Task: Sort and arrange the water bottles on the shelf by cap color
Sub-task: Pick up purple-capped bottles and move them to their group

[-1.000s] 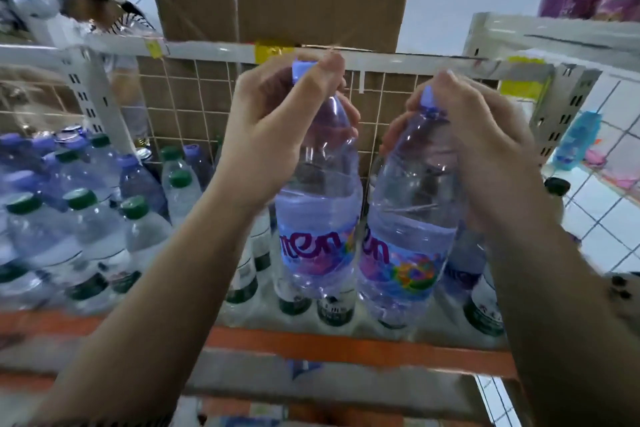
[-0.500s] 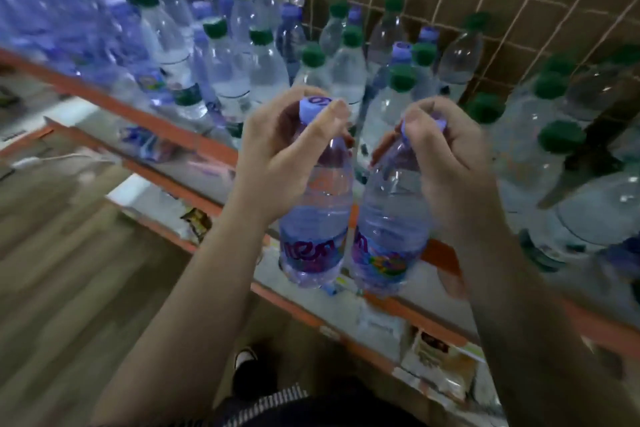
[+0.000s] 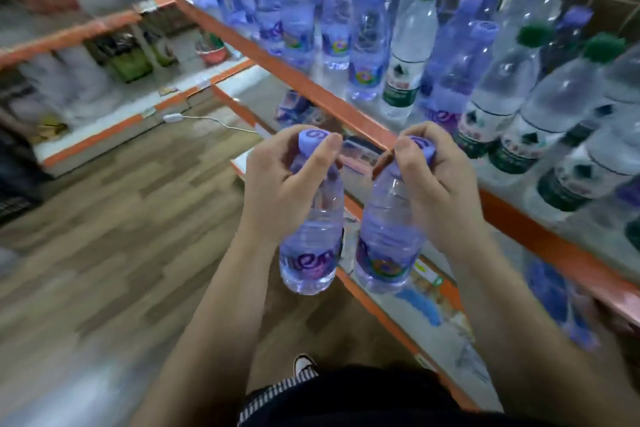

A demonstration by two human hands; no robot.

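The left grip (image 3: 287,184) holds the left bottle (image 3: 309,255), the right grip (image 3: 434,184) the right bottle (image 3: 388,253). Orange shelf (image 3: 311,84) upper right; wood floor (image 3: 121,218) left.

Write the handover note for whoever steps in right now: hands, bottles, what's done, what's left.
Left hand grips the first purple-cap bottle around its neck. Right hand grips the second purple-cap bottle the same way. Both are upright in front of the shelf, not on it.
Done: a purple-cap group stands at the shelf's left end.
Left: add both held bottles to that group, then separate the green-cap bottles from the purple-cap strays mixed among them.
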